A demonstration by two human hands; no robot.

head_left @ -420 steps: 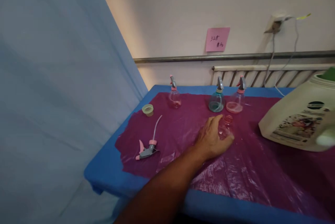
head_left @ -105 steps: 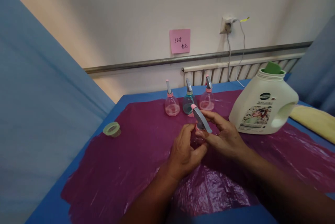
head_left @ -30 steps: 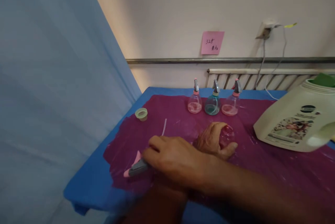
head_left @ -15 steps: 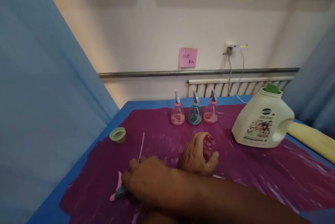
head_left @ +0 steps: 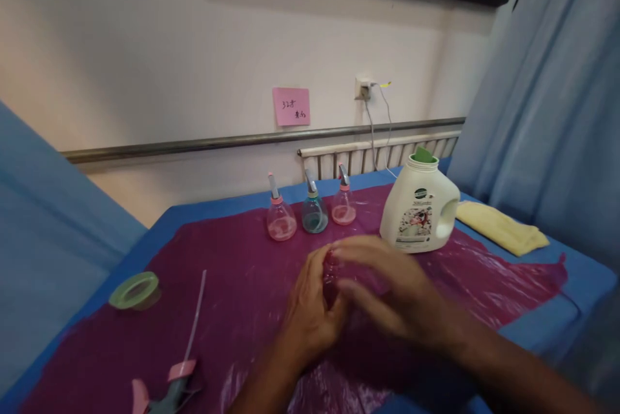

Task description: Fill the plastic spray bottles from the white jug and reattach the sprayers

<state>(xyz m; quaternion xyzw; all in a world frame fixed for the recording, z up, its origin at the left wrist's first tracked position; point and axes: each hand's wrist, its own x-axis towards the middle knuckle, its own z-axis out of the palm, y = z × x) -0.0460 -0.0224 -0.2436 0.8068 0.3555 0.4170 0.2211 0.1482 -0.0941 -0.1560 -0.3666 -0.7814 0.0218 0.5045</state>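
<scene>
My left hand is wrapped around a small clear pinkish bottle, its spray top off and its round mouth facing up. Mostly my fingers hide it. My right hand is at the bottle's right side, blurred, with fingers stretched out and apart; whether its fingertips touch the rim I cannot tell. To the left, a pink and grey spray head with a long thin dip tube lies on the dark purplish-red plastic sheet.
Two pink-collared spray bottles and a teal one stand in a row behind my hands. A cream jug with a green piece in its mouth stands right, near a folded yellow cloth. A green ring-shaped lid or tub lies left.
My right hand has let go of the spray head and moved right to the bottle. My left hand still holds the bottle. The view has swung to the right.
</scene>
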